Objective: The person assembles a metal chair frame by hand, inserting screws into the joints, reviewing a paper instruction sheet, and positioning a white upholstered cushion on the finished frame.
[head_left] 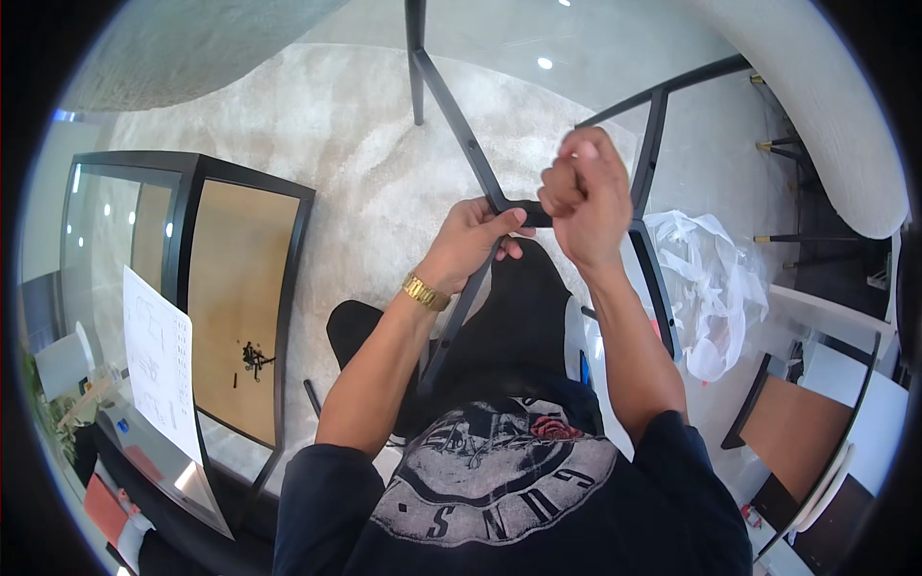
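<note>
A black metal furniture frame (451, 106) with long legs and a short crossbar stands across my lap. My left hand (469, 242) is closed around one of its bars, at the joint where the crossbar meets it. A gold watch (425, 292) circles my left wrist. Just above the other end of the crossbar, my right hand (588, 197) is raised with its fingers curled tightly together. Whatever sits in those fingers, if anything, is too hidden to make out. Small holes show along the frame's bars.
To the left stands a black-edged table (252, 250) with a pile of dark screws (255, 358) on its tan surface. A printed sheet (161, 370) is beside it. Crumpled clear plastic wrap (709, 293) lies on the right. Beyond that is a brown-seated chair (797, 422).
</note>
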### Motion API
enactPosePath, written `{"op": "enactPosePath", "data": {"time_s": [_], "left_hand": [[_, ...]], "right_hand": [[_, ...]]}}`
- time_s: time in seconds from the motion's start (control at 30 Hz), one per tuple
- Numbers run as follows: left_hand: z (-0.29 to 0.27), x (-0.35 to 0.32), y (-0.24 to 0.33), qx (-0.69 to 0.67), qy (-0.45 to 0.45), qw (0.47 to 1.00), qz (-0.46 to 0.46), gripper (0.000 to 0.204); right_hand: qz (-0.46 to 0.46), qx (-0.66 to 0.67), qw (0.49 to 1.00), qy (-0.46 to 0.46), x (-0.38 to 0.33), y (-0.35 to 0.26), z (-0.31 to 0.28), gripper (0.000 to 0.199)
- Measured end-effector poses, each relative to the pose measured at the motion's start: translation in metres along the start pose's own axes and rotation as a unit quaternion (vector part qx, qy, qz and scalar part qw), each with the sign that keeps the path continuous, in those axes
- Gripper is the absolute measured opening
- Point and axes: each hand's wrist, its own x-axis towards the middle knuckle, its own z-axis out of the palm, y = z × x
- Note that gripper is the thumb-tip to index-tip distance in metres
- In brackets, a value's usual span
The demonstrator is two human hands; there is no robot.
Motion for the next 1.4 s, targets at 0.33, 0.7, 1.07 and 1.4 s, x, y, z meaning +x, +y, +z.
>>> {"op": "enactPosePath", "data": {"time_s": [0.33, 0.7, 1.07, 1.4], "left_hand": [[0.014, -0.004, 0.006, 0.025, 0.025, 0.997, -0.074, 0.040], [-0.101, -0.189, -0.060, 0.088, 0.438, 0.891, 0.087, 0.040], [-0.142, -0.365, -0.395, 0.129, 0.762, 0.635, -0.022, 0.028], [0.022, -0.479, -0.421, 0.284, 0.890, 0.236, -0.267, 0.062]], "right_hand": [[0.041, -0.017, 0.995, 0.092, 0.008, 0.004, -0.032, 0.012], [-0.052, -0.540, 0.838, -0.053, 0.009, 0.010, -0.051, 0.020], [-0.057, -0.507, 0.852, -0.121, 0.047, 0.039, -0.110, 0.032], [-0.026, -0.590, 0.801, -0.100, 0.064, 0.039, -0.095, 0.043]]}}
